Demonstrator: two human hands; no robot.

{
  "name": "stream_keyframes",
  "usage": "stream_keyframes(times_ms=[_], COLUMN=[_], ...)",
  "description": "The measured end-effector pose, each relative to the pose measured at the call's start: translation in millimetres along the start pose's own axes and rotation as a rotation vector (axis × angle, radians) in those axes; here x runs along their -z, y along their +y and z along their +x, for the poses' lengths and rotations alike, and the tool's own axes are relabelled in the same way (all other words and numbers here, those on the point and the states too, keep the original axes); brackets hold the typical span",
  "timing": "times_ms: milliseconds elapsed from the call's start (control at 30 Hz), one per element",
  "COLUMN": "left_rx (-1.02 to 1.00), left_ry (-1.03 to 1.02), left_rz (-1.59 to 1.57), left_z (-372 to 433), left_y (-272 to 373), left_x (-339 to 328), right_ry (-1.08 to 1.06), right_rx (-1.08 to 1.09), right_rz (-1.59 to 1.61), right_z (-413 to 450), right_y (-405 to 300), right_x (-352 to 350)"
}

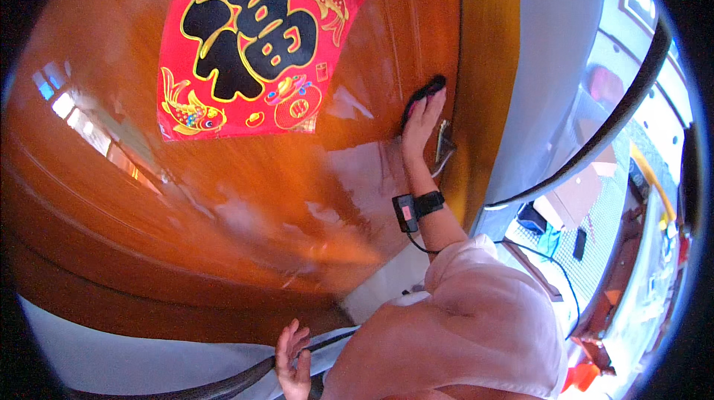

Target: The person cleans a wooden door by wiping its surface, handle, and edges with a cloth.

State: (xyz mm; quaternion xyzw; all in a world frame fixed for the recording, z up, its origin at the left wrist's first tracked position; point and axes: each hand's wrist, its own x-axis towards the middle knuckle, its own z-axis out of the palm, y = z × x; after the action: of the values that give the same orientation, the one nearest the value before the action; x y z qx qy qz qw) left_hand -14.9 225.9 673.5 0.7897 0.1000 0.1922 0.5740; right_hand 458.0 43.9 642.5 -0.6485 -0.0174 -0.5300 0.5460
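My right hand (425, 121) lies flat against a glossy orange-brown wooden door (279, 199), near its right edge. Under its fingers is a dark pad or cloth (413, 104) with some pink on it. Just below and right of that hand is a metal door handle (444, 146). A black strap with a small box (405, 213) and a cable sits on the same wrist. At the bottom, my left hand (294, 364) is raised with its fingers apart and holds nothing. A red paper decoration (251, 48) with a large black character and golden fish is on the door's upper part.
A wooden door frame (485, 88) and a pale wall (552, 54) stand to the right of the door. Further right are cardboard boxes (574, 196), a turquoise cloth (549, 241) and a small dark object (580, 244) on a patterned surface. More pale wall (128, 366) borders the door at lower left.
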Motion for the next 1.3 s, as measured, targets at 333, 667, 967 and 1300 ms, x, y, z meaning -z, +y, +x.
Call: stream_keyframes(times_ms=[333,667,967,1300], left_rx=[-0.029,-0.006,0.164,0.143], left_ry=[-0.044,-0.031,0.012,0.212], left_rz=[-0.052,-0.068,-0.065,-0.24], left_z=[-11,-4,-8,-26], left_y=[-13,-7,3,-17], left_x=[6,-6,-7,-16], right_ry=[0.211,0.205,0.228,0.124], right_rx=[0.055,-0.079,0.119,0.375], right_rz=[0.009,-0.049,-0.076,0.011], right_z=[148,296,378,442], right_y=[-69,-204,-312,-274], right_x=[-53,-89,-108,-93])
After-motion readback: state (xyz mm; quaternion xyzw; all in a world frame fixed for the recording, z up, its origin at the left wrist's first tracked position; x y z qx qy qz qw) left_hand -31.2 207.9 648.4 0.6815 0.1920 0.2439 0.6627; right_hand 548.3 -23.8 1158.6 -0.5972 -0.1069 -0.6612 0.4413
